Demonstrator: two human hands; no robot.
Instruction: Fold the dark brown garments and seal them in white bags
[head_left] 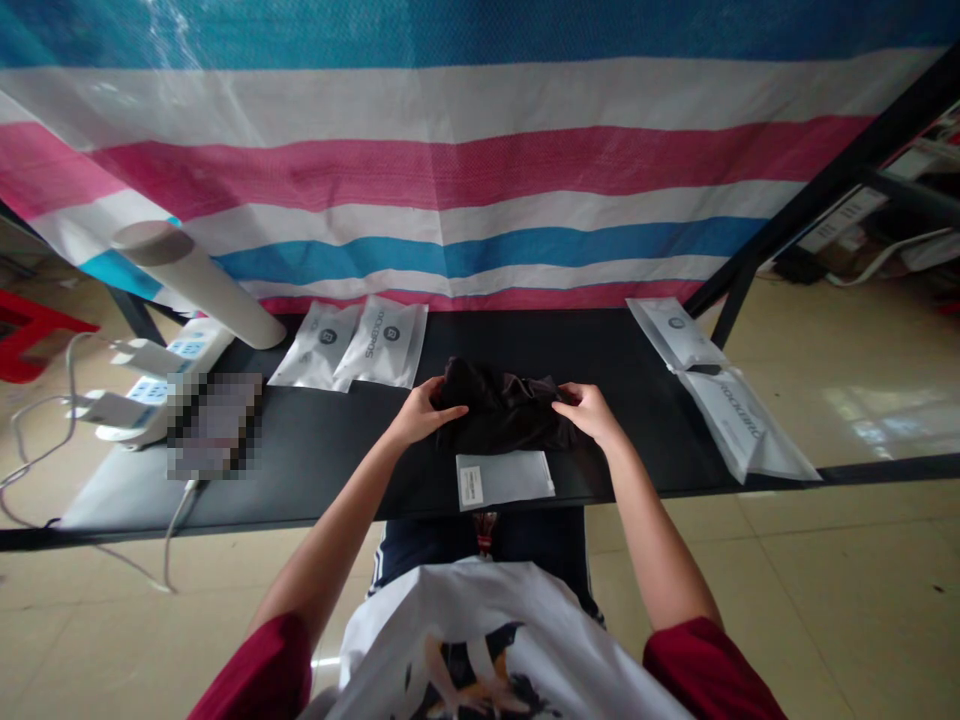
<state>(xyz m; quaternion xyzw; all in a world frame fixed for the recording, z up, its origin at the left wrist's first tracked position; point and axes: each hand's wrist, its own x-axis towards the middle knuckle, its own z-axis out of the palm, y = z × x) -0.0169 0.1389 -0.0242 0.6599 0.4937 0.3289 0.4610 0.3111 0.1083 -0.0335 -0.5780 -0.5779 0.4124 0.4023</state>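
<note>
A crumpled piece of black fabric (502, 408) lies between my hands on the black table. My left hand (424, 411) grips its left end, thumb on top and fingers behind. At the opposite end, my right hand (590, 411) pinches the cloth the same way. What kind of article the fabric is, I cannot make out. Just in front of it, near the table's front edge, a small clear zip bag (517, 477) with a white barcode label lies flat.
Two white printed pouches (386, 340) lie at the back left, and more pouches (739, 420) overlap at the right edge. A white tumbler (202, 285), a power strip (169, 380) with chargers, and a phone (217, 425) on a cable stand left. Striped sheeting (450, 160) hangs behind.
</note>
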